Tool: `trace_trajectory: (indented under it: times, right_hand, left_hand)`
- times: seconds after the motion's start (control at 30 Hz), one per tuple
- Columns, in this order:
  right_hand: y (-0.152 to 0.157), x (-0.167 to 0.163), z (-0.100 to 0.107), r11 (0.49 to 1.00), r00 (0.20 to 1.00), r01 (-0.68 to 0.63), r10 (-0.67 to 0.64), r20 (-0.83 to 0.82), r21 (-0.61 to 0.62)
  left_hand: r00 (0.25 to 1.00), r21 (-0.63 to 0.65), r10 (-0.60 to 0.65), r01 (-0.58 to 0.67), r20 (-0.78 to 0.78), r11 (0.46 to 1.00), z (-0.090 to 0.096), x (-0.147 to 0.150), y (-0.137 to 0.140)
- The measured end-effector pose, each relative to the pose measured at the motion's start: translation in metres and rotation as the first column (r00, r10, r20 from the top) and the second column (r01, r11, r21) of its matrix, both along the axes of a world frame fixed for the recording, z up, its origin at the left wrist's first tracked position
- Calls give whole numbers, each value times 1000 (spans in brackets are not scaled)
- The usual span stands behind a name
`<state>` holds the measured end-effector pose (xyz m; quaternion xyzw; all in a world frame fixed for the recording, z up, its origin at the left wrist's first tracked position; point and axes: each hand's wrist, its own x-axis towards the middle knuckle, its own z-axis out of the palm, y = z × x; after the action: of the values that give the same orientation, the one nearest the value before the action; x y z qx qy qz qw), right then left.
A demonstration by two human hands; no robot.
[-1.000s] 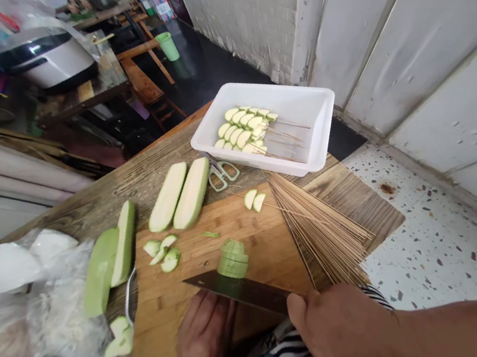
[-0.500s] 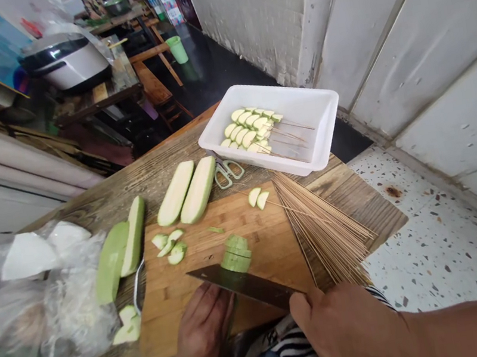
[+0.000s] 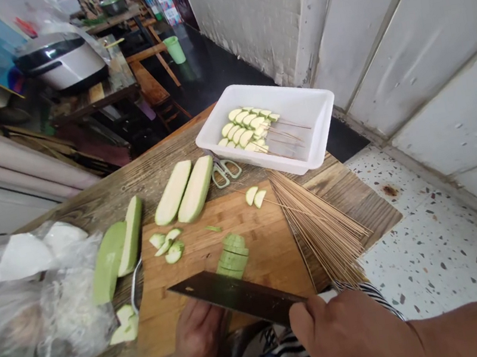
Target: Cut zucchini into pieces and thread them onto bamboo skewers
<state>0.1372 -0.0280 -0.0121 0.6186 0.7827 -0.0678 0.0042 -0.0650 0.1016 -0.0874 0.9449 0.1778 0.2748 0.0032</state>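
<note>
A broad dark cleaver (image 3: 239, 296) lies across the front of the wooden cutting board (image 3: 274, 263), its handle wrapped by the fingers of my right hand (image 3: 343, 328). Just past the blade, a green zucchini (image 3: 232, 255) shows several cut slices still standing together. My left hand (image 3: 199, 332) rests at the near side of the blade, fingers curled on the zucchini's uncut end, which the blade and hand mostly hide. Two half-moon slices (image 3: 254, 196) lie by the board's far right corner, one with a thin skewer. Trimmed pieces (image 3: 168, 244) sit at the board's left.
Halved zucchinis (image 3: 195, 188) lie at the board's far edge, beside scissors (image 3: 226, 171). A white tray (image 3: 321, 129) holds skewered slices. Bare bamboo skewers (image 3: 323, 231) spread along the right. More zucchini halves (image 3: 113, 258) and plastic bags (image 3: 75, 319) stand on the left.
The cleaver has shifted toward me and left along the zucchini, and more cut slices show beyond it. My left hand has drawn back slightly toward me.
</note>
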Motion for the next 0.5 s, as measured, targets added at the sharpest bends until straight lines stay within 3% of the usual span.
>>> trace_trajectory:
  times: [0.23, 0.33, 0.5]
  right_hand:
    - [4, 1, -1, 998, 999, -13, 10, -51, -58]
    - [11, 3, 4, 984, 995, -63, 49, -87, -166]
    - [25, 2, 12, 917, 990, -98, 50, -133, -386]
  left_hand:
    - [1000, -38, -2, 2, -3, 999, -4, -6, 0]
    - [1000, -37, -2, 2, -2, 999, -9, -9, 0]
    - [1000, -5, 3, -3, -24, 1000, -15, -11, 1]
